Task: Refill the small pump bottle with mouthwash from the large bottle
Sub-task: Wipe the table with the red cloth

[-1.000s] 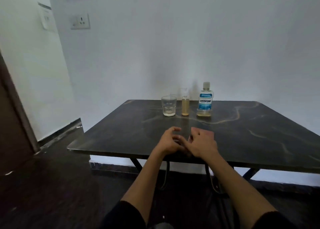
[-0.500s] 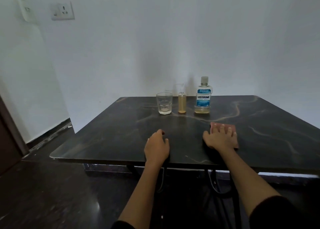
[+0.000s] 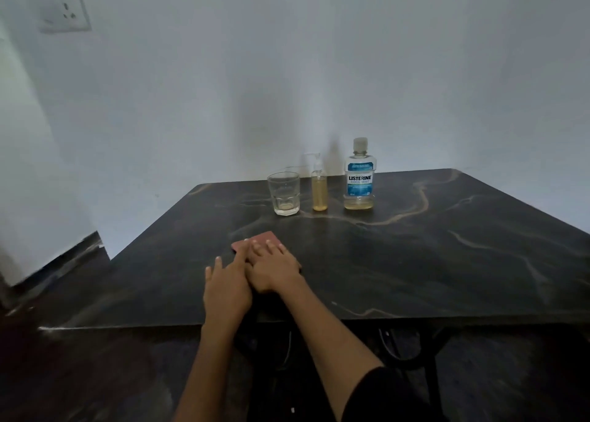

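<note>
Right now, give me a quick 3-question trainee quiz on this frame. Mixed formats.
1. True or false: the large bottle has its cap on.
2. Going rightward along the far edge of the table, the row runs: A) glass, pump bottle, large bottle; B) large bottle, glass, pump bottle; C) pump bottle, large bottle, glass.
3. Fill in: the right hand lies flat on a reddish ____, with the left hand beside it.

Key:
1. True
2. A: glass, pump bottle, large bottle
3. cloth
</note>
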